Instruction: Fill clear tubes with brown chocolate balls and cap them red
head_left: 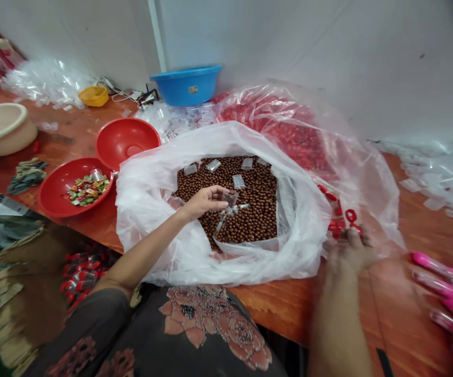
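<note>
My left hand [206, 203] is closed on a small clear plastic container [230, 198], held over a mass of round brown balls [253, 214]. Those balls fill a large white plastic bag [148, 235] with its mouth spread wide. Several more clear containers [238, 181] lie on top of the balls. To the right of the bag, my right hand [354, 248] is blurred, its fingertips at a red ring-shaped piece [351, 215]. More red pieces lie beside it, under thin clear plastic.
Left of the bag are a red bowl [54, 188] of colourful wrapped pieces, another red bowl [128, 139] and a cream basin [2, 131]. Behind stand a blue basin [187, 86] and a bag of red pieces [289, 131]. Pink-capped tubes [438, 283] lie at right.
</note>
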{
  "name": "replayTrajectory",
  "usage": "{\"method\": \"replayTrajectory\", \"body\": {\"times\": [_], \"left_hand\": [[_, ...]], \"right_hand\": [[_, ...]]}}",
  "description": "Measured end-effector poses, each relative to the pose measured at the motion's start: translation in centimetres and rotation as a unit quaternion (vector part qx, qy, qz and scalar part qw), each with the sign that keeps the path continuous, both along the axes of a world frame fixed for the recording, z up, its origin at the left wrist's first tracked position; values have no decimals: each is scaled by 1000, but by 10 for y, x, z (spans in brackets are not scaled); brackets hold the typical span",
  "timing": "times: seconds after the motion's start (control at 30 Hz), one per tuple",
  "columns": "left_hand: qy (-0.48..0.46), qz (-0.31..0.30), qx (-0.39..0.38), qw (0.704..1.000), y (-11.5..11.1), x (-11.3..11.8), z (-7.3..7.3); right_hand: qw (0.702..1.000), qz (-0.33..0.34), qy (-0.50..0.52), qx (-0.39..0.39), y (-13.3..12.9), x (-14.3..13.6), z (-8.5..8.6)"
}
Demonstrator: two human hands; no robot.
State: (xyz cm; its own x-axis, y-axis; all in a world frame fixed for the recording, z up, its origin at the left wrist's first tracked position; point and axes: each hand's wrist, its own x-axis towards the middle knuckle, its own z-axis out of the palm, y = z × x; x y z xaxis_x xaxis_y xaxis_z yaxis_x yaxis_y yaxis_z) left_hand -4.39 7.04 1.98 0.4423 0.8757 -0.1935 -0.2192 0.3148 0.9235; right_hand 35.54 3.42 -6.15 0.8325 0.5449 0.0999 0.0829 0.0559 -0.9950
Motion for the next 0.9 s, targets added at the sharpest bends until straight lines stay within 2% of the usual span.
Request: {"method": "replayTrajectory", "body": {"times": [0.07,0.13,0.17,0.23,0.33,0.4,0.5,0.6,0.67,0.77,0.9], "left_hand": [[-6,10,11,1000,-7,1,2],[-18,16,11,1000,-13,5,1],[-27,16,9,999,-16,7,0],[-40,4,7,999,-22,11,0],[-44,-17,5,999,-33,13,1],[-36,-22,3,999,-41,14,2],[-15,-25,10,1000,-52,15,0],[11,-25,40,999,-61,15,-6],[42,-19,83,996,-66,14,-11],[92,-4,144,985,-72,11,-15],[128,1,166,978,-77,6,-12]], "right_hand": [[998,11,36,49,-11,-13,16],[991,51,88,82,-22,-35,33],[985,82,120,94,-27,-49,41],[954,173,213,120,-36,-83,55],[910,283,288,93,-45,-133,68],[892,322,311,56,-49,-160,72],[882,357,308,11,-54,-188,71],[881,391,265,-12,-59,-203,66],[889,414,197,-16,-62,-206,65],[891,453,7,-19,-69,-204,67],[854,463,-238,-7,-75,-199,72]]}}
